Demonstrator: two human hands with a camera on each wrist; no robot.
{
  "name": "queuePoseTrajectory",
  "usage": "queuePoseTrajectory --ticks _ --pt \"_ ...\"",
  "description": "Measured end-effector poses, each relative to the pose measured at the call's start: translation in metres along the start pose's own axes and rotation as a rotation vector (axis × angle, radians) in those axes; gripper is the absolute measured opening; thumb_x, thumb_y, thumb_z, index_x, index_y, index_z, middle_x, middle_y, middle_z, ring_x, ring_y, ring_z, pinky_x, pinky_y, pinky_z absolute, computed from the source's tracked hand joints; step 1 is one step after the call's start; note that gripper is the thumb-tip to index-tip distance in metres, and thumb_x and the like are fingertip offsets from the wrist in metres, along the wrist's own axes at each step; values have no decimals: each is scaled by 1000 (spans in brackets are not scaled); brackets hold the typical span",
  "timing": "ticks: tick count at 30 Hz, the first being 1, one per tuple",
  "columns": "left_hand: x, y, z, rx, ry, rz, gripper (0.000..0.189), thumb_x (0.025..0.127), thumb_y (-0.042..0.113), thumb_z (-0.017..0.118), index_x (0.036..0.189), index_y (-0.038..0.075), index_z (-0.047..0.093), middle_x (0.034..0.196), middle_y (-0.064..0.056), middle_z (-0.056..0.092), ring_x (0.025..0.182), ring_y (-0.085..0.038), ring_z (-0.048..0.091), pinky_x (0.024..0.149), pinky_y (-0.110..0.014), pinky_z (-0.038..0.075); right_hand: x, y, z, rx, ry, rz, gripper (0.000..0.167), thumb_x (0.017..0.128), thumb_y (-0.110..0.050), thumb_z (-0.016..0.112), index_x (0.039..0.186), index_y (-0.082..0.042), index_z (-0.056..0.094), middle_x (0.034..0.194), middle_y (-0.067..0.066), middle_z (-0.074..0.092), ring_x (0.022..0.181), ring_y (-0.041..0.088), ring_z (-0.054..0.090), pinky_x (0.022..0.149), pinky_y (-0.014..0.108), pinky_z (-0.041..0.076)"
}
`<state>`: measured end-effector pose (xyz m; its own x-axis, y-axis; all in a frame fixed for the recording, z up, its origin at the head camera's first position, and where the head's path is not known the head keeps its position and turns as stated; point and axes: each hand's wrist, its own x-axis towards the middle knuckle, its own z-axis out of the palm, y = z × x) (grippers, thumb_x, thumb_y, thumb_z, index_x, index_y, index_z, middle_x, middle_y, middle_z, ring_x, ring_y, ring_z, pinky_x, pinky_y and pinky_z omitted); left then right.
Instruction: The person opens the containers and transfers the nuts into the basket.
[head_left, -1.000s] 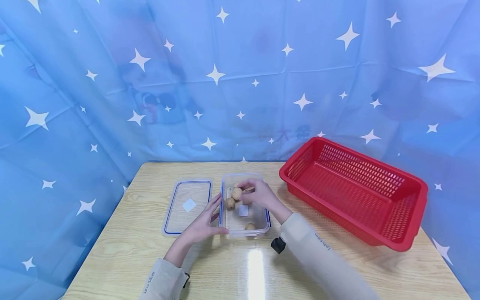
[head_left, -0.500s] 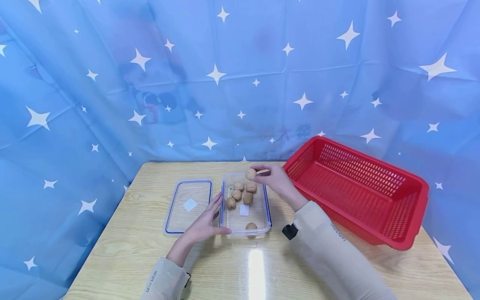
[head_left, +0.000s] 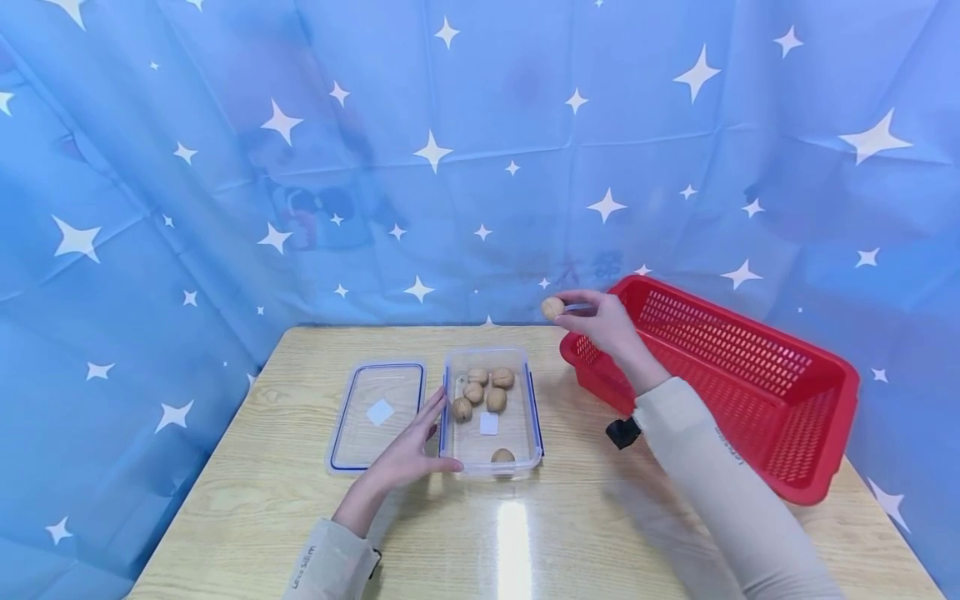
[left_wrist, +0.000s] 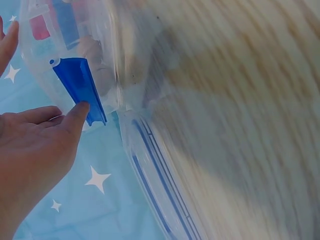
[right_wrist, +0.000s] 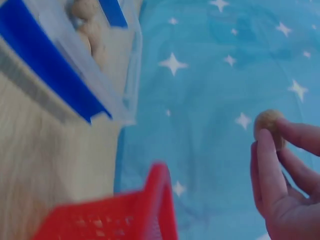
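Observation:
A walnut [head_left: 552,308] is pinched between the fingertips and thumb of my right hand [head_left: 606,323], held up in the air at the near-left end of the red basket [head_left: 846,400]. The right wrist view shows the same walnut [right_wrist: 270,122] against the blue cloth. My left hand [head_left: 408,450] rests along the left side of a clear plastic box [head_left: 468,446], fingers extended and thumb at the front corner. Its thumb touches a blue latch [left_wrist: 82,85] in the left wrist view. Several walnuts [head_left: 497,400] lie inside the box, most toward its back, one at the front.
Left of the box lies its clear lid [head_left: 358,446] with a blue seal, flat on the wooden table [head_left: 247,475]. The perforated red basket fills the right side of the table. A blue cloth with white stars [head_left: 480,183] hangs behind.
My right hand has lifted a walnut out of the box and carried it up and right toward the basket. The walnuts left in the box have come into sight. My left hand stays put.

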<state>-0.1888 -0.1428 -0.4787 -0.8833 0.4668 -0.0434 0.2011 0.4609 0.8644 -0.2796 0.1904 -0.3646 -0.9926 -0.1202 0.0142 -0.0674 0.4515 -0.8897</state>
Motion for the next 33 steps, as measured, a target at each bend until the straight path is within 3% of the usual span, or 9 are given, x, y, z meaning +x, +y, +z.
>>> queuePoseTrajectory --ticks 4,10,18,26,33 --pt "-1 -1 0 24 10 -12 109 79 20 84 159 1 13 169 -13 0 154 -38 12 121 -53 29 5 3 -23 -1 41 9 53 95 -29 68 144 -15 53 141 16 55 127 33 56 107 50 49" --pt "-1 0 -1 17 11 -19 107 79 19 84 159 1 13 169 -13 0 154 -38 13 120 -52 32 14 14 -57 -33 101 24 54 96 -37 66 145 -20 52 140 13 52 118 23 53 90 28 50" --pt "-1 0 -1 28 14 -20 108 79 20 84 159 0 14 169 -13 1 154 -39 13 121 -54 29 23 48 -92 -32 99 41 61 97 -43 62 151 -21 43 149 12 47 134 27 46 110 45 46" --pt "0 -2 -1 70 24 -16 110 78 25 85 159 5 14 170 -11 3 155 -38 10 123 -56 21 23 84 -107 -141 55 60 62 98 -40 60 152 -15 41 150 18 47 133 34 48 88 18 52" --pt "0 -3 -1 33 10 -10 108 80 22 84 159 1 13 170 -12 1 155 -38 11 121 -54 28 25 115 -110 -153 -11 95 68 95 -40 65 152 -10 40 147 24 48 130 41 50 86 21 58"
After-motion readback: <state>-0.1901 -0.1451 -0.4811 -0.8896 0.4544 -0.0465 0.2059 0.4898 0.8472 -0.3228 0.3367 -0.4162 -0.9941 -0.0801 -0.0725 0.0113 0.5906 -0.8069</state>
